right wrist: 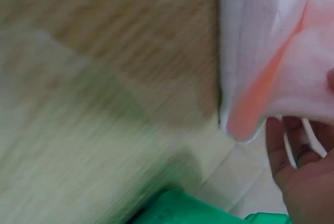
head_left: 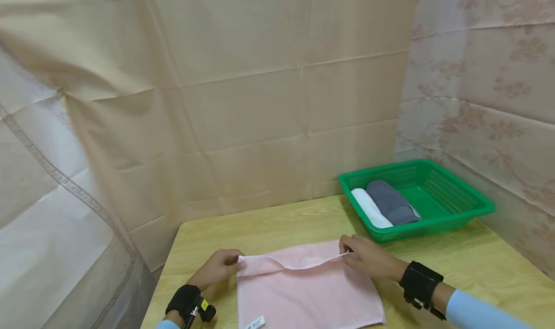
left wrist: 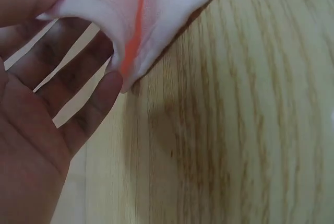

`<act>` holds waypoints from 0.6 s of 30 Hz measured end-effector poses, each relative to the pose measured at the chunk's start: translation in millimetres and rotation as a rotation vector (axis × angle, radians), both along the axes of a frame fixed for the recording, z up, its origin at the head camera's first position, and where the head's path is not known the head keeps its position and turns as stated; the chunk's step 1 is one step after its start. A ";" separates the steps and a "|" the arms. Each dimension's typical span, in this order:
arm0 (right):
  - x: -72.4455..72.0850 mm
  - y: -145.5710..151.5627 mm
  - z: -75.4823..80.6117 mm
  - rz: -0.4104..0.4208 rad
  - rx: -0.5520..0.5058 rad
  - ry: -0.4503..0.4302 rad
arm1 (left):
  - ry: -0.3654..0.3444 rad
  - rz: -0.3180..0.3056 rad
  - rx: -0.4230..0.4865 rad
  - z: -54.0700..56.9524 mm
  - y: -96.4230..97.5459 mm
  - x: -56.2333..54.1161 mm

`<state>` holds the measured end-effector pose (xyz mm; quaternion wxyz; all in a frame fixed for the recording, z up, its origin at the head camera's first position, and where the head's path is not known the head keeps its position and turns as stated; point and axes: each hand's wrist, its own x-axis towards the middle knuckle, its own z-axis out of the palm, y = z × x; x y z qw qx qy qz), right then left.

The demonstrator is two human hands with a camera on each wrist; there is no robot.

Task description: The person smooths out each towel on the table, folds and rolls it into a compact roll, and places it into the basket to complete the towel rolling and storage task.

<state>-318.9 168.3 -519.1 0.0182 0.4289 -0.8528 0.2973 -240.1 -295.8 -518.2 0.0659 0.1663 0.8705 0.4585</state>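
Note:
A pink towel (head_left: 312, 295) lies on the wooden table, its far edge lifted and folded back toward me. My left hand (head_left: 220, 269) pinches the left corner of that edge between thumb and fingers. At the right corner, my right hand (head_left: 368, 256) pinches the same edge. The left wrist view shows the towel (left wrist: 167, 4) curving between the left thumb and fingers (left wrist: 62, 67). In the right wrist view, the folded towel (right wrist: 245, 67) hangs beside the right fingers (right wrist: 292, 145). A white label (head_left: 256, 322) shows near the towel's near left corner.
A green plastic basket (head_left: 459, 216) stands at the back right of the table (head_left: 208, 237). Inside it lie a rolled grey towel (head_left: 390, 201) and a rolled white towel (head_left: 370, 208). Beige curtains (head_left: 260, 102) hang behind the table, and a floral cloth (head_left: 498, 102) hangs on the right.

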 end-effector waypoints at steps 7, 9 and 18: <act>17.2 9.2 -18.9 0.186 0.081 0.105 | -0.074 -0.030 -0.006 -4.6 2.1 4.4; 17.7 8.2 -22.3 0.190 0.098 0.146 | -0.071 -0.058 -0.049 -9.0 3.3 4.4; 6.3 -11.5 -18.3 0.085 0.126 0.117 | 0.113 -0.066 -0.334 -15.7 -1.0 -7.2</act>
